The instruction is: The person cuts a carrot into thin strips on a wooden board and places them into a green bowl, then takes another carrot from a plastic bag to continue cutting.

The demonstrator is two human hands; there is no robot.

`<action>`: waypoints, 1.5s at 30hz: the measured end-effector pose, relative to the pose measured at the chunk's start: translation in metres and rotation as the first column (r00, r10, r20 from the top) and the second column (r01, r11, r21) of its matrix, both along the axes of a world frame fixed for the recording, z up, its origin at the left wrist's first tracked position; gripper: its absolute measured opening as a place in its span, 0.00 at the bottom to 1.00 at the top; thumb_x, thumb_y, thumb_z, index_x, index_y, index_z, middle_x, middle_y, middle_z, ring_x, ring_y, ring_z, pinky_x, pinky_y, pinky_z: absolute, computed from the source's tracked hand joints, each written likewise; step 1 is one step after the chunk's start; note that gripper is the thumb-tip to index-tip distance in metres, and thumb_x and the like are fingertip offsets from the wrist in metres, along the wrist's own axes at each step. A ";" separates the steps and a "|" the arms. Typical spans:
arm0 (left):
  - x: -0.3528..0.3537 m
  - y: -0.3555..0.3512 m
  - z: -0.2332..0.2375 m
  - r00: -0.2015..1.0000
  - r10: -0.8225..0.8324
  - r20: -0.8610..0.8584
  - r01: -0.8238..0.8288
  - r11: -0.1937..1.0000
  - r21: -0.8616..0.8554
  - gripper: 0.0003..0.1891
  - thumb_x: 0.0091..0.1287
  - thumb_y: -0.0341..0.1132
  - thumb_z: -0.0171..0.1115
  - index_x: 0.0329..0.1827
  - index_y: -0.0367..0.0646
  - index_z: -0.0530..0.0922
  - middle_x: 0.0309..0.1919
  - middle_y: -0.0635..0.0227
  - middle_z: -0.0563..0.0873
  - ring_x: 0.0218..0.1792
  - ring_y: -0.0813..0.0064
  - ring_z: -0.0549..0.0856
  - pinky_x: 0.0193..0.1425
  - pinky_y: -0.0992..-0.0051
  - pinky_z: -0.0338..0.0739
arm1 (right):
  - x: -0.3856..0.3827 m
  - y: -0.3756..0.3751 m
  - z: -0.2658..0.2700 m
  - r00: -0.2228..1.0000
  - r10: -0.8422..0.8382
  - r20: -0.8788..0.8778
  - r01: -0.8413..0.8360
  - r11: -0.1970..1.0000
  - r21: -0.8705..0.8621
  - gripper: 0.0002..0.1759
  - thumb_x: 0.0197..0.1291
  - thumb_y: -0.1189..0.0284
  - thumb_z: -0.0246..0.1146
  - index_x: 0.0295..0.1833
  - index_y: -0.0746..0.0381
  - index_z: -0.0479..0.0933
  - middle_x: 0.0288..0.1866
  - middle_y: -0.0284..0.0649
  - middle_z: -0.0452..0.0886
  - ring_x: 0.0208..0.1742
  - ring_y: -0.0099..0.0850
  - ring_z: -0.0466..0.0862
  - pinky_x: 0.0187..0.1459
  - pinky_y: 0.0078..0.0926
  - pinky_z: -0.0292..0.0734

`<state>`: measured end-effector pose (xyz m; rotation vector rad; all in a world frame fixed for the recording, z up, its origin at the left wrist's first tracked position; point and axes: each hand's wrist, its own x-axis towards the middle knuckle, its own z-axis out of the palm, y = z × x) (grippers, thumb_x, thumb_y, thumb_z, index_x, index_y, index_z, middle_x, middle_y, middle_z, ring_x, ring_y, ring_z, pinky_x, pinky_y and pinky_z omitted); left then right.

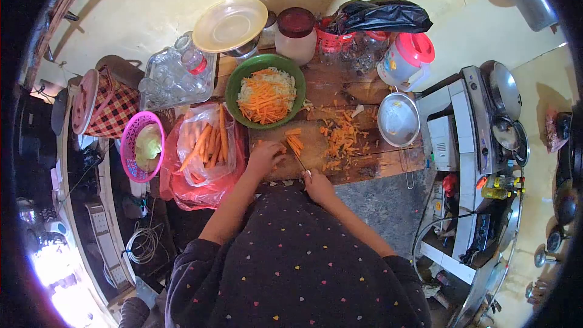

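My right hand (317, 184) is closed round the handle of a knife (299, 160), its blade pointing up and left over a wooden cutting board (316, 146). Cut carrot sticks (294, 140) lie on the board by the blade tip. My left hand (265, 157) rests at the board's left side with fingers bent; whether it holds anything is too small to tell. Behind the board stands a green bowl (232, 94) with shredded carrot (267, 100) over pale shreds. Orange scraps (343, 140) are scattered right of the board.
Whole carrots (209, 146) lie in plastic bags at the left, beside a pink basket (126, 152). A metal strainer (398, 120) and a pitcher (404, 61) stand right. Behind are a glass tray (206, 88), a jar (296, 39) and a yellow plate (229, 24).
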<state>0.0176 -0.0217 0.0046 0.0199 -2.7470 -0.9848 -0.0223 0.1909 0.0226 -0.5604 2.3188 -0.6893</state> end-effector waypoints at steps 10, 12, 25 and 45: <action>0.002 0.007 0.014 0.990 0.132 -0.052 -0.139 0.972 -0.190 0.12 0.50 0.39 0.64 0.36 0.48 0.78 0.39 0.68 0.80 0.43 0.63 0.77 0.47 0.65 0.70 | 0.002 -0.002 -0.005 0.999 0.019 0.030 -0.019 1.000 -0.024 0.24 0.66 0.56 0.43 0.43 0.70 0.68 0.33 0.60 0.78 0.38 0.58 0.77 0.41 0.51 0.71; 0.002 0.006 0.012 0.992 0.116 -0.039 -0.121 0.976 -0.183 0.11 0.51 0.39 0.63 0.36 0.48 0.78 0.39 0.69 0.80 0.43 0.64 0.76 0.47 0.65 0.70 | 0.002 -0.003 -0.004 0.999 0.031 0.030 -0.030 0.999 -0.019 0.25 0.66 0.56 0.43 0.43 0.70 0.68 0.32 0.61 0.78 0.37 0.58 0.78 0.40 0.51 0.71; 0.009 0.003 -0.005 0.996 0.034 -0.085 -0.056 0.963 -0.263 0.09 0.53 0.35 0.62 0.36 0.45 0.80 0.41 0.71 0.81 0.43 0.66 0.76 0.46 0.65 0.70 | 0.010 -0.007 -0.006 0.999 0.037 0.030 -0.036 0.999 -0.028 0.24 0.66 0.56 0.43 0.44 0.70 0.67 0.33 0.62 0.77 0.37 0.58 0.78 0.40 0.52 0.72; 0.004 -0.009 -0.015 0.983 -0.164 -0.082 0.154 0.981 -0.117 0.08 0.49 0.31 0.61 0.31 0.37 0.77 0.33 0.61 0.80 0.40 0.61 0.79 0.48 0.68 0.74 | 0.031 -0.031 -0.020 0.999 -0.031 -0.012 0.031 0.999 0.029 0.22 0.66 0.58 0.43 0.41 0.70 0.65 0.29 0.61 0.77 0.34 0.56 0.79 0.36 0.50 0.74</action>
